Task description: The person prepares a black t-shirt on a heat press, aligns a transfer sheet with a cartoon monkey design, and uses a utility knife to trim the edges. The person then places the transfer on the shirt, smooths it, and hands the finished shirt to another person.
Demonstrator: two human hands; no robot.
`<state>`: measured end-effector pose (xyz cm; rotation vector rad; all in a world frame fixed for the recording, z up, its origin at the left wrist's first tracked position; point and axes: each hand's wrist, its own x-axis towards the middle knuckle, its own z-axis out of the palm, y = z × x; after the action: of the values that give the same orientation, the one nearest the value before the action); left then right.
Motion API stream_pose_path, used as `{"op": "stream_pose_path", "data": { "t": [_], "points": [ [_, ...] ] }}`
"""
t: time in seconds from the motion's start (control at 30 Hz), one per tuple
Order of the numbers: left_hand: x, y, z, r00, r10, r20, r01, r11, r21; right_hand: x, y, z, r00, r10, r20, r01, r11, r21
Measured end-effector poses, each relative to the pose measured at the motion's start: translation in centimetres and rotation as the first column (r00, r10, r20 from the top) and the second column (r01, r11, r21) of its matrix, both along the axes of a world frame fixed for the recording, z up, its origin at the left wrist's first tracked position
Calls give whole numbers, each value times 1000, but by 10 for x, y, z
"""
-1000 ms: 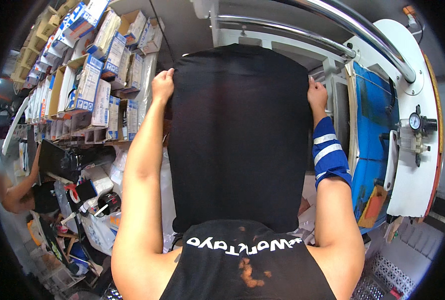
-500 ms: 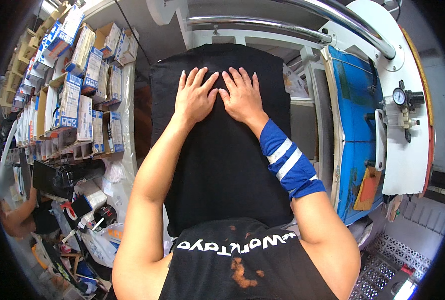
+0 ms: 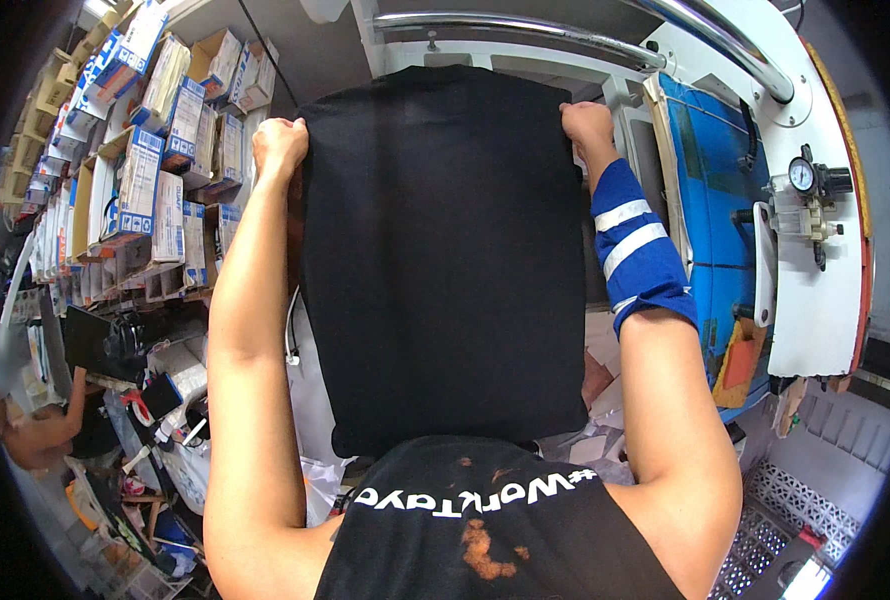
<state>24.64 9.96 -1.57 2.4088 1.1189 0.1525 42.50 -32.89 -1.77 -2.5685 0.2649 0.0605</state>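
Note:
A black shirt (image 3: 445, 260) lies spread in front of me, its far end curved and its near end reaching my chest. My left hand (image 3: 281, 145) is closed on its far left edge, the fingers curled round the cloth. At the opposite edge my right hand (image 3: 589, 125) grips the fabric in the same way, its fingers partly hidden. A blue sleeve with white stripes (image 3: 635, 235) covers my right forearm. The cloth between my hands looks smooth and flat.
Stacked cardboard boxes (image 3: 140, 190) fill the left side. Beyond the shirt runs a chrome bar (image 3: 515, 38). A blue panel (image 3: 715, 200) and a white machine side with a pressure gauge (image 3: 801, 175) stand at the right. Someone's arm (image 3: 50, 430) shows at the far left.
My hands have gone from lying flat on the shirt's far middle out to its two sides, where they now hold the edges. The shirt's far end sits slightly farther away.

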Motion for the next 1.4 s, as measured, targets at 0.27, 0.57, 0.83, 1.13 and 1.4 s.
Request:
{"op": "stream_pose_path", "data": {
  "t": [0.27, 0.57, 0.83, 1.13, 1.4],
  "points": [
    [-11, -53, 5, 883, -355, 308, 93, 775, 625, -63, 43, 14, 737, 368, 566, -98, 888, -450],
    [8, -157, -5, 673, -700, 240, 553, 691, 466, -111, 115, 7, 610, 693, 385, -571, 721, -392],
    [-4, -82, 1, 785, -619, -30, 540, 659, 524, -78, 73, 14, 688, 661, 299, -455, 714, -532],
    [-51, -2, -87, 898, 359, 253, 239, 83, -967, -60, -33, -31, 950, 82, -303, 207, 562, 801],
    [-50, 20, -94, 878, 24, 478, 75, 979, -188, -42, -57, -76, 984, -107, 145, 33, 898, 439]
  ]
}}
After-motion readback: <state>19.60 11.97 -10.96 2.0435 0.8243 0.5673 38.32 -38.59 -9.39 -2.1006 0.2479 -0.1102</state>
